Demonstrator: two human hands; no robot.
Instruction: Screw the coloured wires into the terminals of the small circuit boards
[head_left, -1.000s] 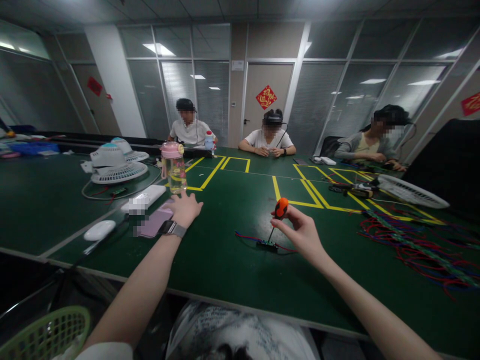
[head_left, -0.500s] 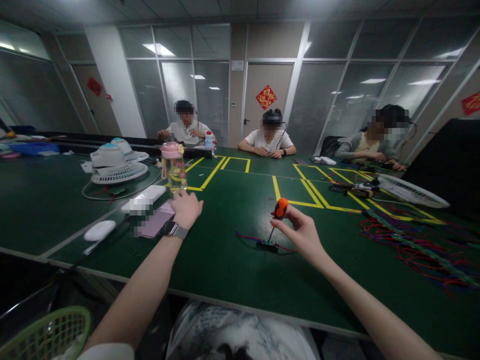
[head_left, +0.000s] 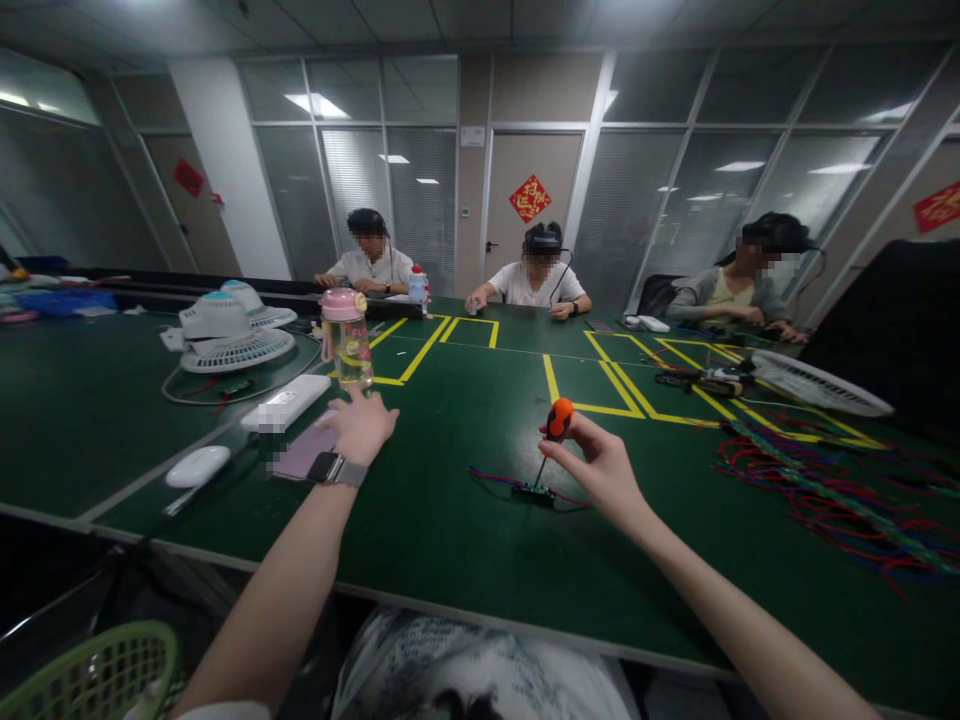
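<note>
Head camera, over a long green table (head_left: pixel 450 540): a green plastic basket (head_left: pixel 90 670) sits below the near-left edge. On the table beyond it lie a white oval gadget (head_left: pixel 196 465), two white desk fans (head_left: pixel 225 335) laid flat, and a white box (head_left: pixel 289 402). The left hand (head_left: pixel 364 428), a watch (head_left: pixel 335 468) on its wrist, is stretched forward palm down with fingers loosely spread, gripping nothing. It lies over the end of a pink phone (head_left: pixel 300 458), fingertips just short of a clear bottle with a pink lid (head_left: pixel 346 340); contact with either cannot be made out.

At centre, a small dark circuit board (head_left: pixel 534 493) lies flat on the table, trailing red and blue leads. The right hand (head_left: pixel 604 472) pinches the orange handle of a slim screwdriver (head_left: pixel 559 416) between thumb and fingertips, the shaft tilted down so its tip meets the board.

The screwdriver looks light and rigid, and its rounded handle is the natural place to hold it. The board looks light enough to skid under the tip and is best taken by its edges, clear of the leads. Across the table a person in a white top (head_left: pixel 541 283) sits between two others. To the right, a tangle of red and blue wires (head_left: pixel 825 490) spreads in front of a white fan grille (head_left: pixel 821 382).
</note>
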